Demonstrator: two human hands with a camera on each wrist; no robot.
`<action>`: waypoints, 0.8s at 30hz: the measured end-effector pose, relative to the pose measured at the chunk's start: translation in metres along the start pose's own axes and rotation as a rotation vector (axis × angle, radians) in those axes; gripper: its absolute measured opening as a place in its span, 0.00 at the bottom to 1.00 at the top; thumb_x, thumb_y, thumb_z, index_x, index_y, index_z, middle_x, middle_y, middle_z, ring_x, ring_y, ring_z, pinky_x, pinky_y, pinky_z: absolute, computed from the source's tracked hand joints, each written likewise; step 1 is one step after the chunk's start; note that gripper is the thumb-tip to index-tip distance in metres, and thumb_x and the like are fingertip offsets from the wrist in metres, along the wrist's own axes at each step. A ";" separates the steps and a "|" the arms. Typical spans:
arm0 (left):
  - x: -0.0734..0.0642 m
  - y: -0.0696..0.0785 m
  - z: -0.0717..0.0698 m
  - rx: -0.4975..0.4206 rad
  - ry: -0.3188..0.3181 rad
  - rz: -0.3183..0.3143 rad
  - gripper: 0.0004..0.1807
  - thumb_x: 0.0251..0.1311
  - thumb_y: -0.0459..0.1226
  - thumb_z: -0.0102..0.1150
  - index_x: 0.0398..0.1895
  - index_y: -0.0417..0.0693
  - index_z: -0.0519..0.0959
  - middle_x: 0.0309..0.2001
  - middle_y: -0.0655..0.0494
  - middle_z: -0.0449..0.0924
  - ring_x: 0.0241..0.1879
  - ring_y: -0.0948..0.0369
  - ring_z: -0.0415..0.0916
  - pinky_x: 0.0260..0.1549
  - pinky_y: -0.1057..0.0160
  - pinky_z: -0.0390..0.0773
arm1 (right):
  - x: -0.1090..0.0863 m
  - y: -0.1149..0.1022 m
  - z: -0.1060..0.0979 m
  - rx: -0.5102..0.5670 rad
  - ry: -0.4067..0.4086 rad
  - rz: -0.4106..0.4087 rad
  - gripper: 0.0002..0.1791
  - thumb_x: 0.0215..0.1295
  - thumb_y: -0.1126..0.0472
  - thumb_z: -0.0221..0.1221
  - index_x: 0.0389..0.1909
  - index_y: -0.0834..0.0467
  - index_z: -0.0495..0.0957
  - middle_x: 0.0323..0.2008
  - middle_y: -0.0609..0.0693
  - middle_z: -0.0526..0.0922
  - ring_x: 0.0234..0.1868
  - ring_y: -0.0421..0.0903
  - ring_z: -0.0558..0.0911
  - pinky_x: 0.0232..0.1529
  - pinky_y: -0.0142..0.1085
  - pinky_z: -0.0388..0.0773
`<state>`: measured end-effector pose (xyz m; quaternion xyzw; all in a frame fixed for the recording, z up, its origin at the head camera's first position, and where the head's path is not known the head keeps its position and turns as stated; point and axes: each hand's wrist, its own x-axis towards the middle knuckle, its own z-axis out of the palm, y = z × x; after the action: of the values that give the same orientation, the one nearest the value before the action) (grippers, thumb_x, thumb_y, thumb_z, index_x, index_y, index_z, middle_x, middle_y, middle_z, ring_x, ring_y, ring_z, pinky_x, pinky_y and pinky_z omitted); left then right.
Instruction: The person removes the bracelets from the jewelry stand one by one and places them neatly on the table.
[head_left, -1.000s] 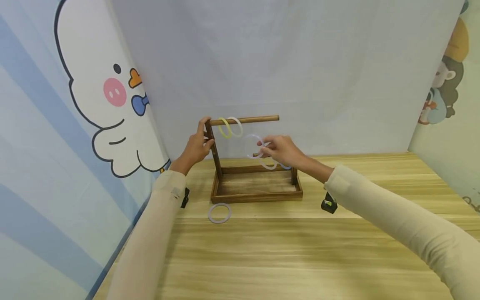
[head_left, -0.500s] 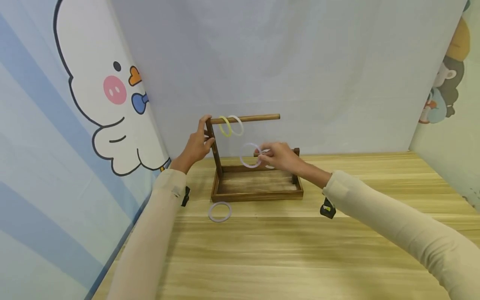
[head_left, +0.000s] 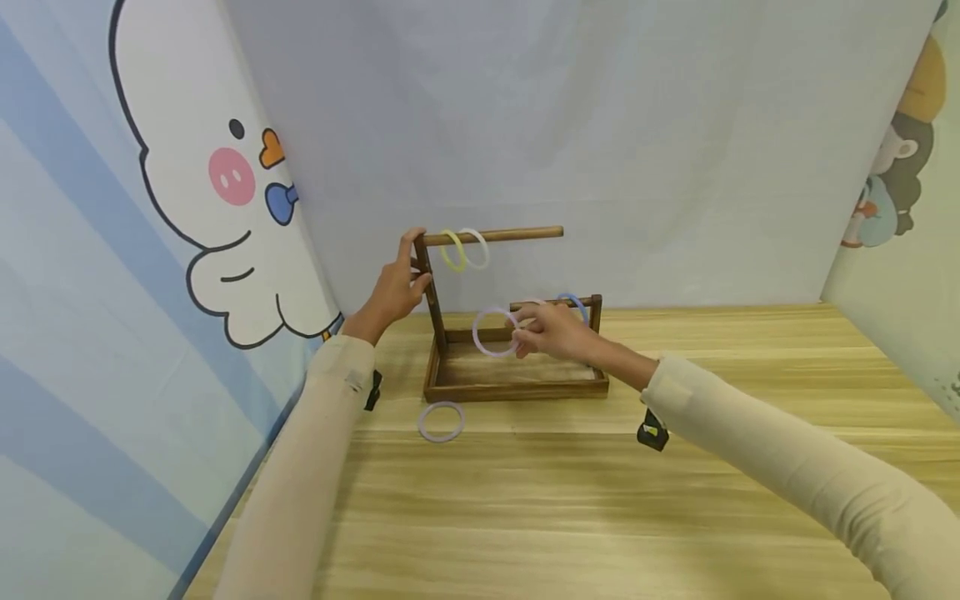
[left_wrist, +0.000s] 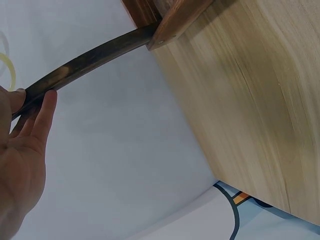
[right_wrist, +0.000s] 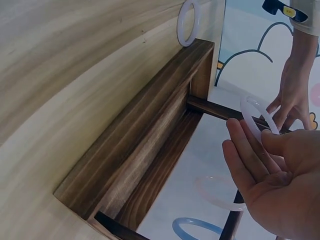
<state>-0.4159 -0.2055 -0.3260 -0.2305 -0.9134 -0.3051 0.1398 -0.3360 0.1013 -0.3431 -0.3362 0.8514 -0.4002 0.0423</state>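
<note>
My left hand (head_left: 393, 292) grips the top of the left post (head_left: 436, 312) of a wooden ring stand, thumb and fingers on either side of it in the left wrist view. Between the thumb and fingers of my right hand (head_left: 558, 335) a pale purple ring (head_left: 476, 333) is pinched, held up in front of the stand's lower bar. On the upper bar (head_left: 525, 234) hang a yellow ring (head_left: 461, 250) and a white ring (head_left: 486, 250). The lower bar carries a blue ring (head_left: 582, 308) and a pale pink ring (right_wrist: 215, 202), partly hidden by my right hand in the head view.
Another pale purple ring (head_left: 421, 423) lies on the wooden table (head_left: 525, 500), just ahead of the stand's tray rim (head_left: 517, 391). A pale curtain (head_left: 600, 150) closes off the back, and a printed panel (head_left: 187, 292) stands along the left.
My right hand has lowered, bringing the pinched purple ring down and slightly left, from above the lower bar's free end to below it. The left hand keeps its grip on the post.
</note>
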 end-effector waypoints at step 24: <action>0.001 0.001 0.000 0.002 0.003 -0.009 0.40 0.78 0.30 0.51 0.82 0.59 0.42 0.59 0.30 0.77 0.59 0.38 0.79 0.47 0.44 0.86 | -0.008 0.019 0.033 0.078 -0.141 0.023 0.14 0.77 0.71 0.56 0.58 0.74 0.78 0.41 0.65 0.89 0.40 0.60 0.91 0.44 0.50 0.89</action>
<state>-0.4159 -0.2042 -0.3255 -0.2256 -0.9146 -0.3052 0.1399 -0.3292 0.0937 -0.3805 -0.3518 0.8340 -0.4078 0.1197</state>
